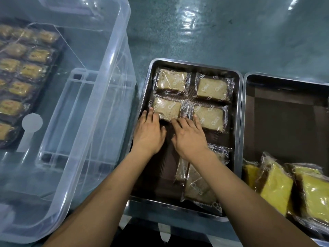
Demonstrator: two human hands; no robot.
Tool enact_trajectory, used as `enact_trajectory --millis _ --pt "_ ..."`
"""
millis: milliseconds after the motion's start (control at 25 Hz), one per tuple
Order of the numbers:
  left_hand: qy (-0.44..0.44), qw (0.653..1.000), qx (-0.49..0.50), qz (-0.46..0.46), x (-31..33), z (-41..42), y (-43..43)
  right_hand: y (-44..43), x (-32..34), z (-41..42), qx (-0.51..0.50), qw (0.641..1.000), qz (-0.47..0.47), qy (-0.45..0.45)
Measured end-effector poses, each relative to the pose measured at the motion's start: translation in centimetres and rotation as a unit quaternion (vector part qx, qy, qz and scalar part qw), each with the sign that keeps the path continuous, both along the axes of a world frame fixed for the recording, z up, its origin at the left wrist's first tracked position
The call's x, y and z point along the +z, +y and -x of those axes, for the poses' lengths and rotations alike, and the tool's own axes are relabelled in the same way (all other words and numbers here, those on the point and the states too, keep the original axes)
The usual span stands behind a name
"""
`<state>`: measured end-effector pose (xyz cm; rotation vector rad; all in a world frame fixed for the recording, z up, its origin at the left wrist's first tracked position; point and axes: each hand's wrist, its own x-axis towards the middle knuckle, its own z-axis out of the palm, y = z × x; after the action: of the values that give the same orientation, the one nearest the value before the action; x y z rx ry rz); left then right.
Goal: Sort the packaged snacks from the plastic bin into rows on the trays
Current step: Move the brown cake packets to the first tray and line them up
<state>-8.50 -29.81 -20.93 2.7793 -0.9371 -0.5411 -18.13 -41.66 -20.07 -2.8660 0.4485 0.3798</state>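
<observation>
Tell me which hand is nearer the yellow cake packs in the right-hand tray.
Right. The right hand rests on the beige packets in the middle tray, one tray over from the yellow cake packs; the left hand sits beyond it, at that tray's left edge.

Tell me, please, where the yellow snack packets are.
In the head view, the yellow snack packets lie lower right, in the near end of the right tray, beside the middle tray.
</observation>
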Motion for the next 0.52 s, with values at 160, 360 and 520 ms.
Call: enact_trajectory --millis 160,360,520 --pt "0.01 1.0 0.001 0.001 0.1 -0.2 0.0 -0.4 0.3 0.1 0.004 1.0 -0.011 -0.006" --pt "-0.014 0.994 -0.092 0.062 2.8 3.0 1.4 -2.1 2.9 4.3 -0.045 0.996 -0.033 -0.067" --pt "0.025 0.97 -0.214 0.115 5.1 9.4 2.8 -2.9 4.7 10.0 -0.129 0.985 -0.035 -0.112"
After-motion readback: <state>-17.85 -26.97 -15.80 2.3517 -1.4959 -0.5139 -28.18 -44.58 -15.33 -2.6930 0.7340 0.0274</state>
